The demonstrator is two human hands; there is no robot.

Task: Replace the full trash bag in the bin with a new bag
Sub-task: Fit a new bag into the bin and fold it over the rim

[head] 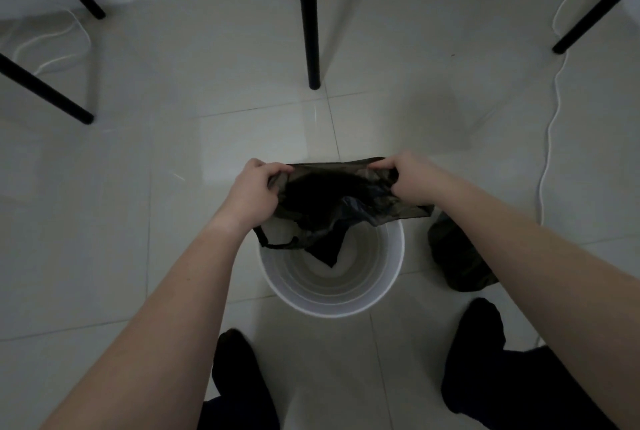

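New bag (329,194) stretched side to side between left hand (254,192) and right hand (410,180), both grips pinching its mouth; bin (332,305) directly below, bag's tail dangling inside.

the new bag (332,201) looked like thin black plastic film, crinkled and faintly glossy, translucent where it was stretched near the left hand (254,192) and the right hand (410,180). the bin (394,277) was smooth white plastic with a soft sheen, its inner wall ringed in shallow steps. the full bag (457,260) on the floor just beside the bin was the same dark, wrinkled film. the floor (104,208) was pale glazed tile, glossy enough to throw reflections. the furniture legs (310,17) looked matt black and smooth. the cable (550,125) along the floor's right edge looked like smooth white plastic.
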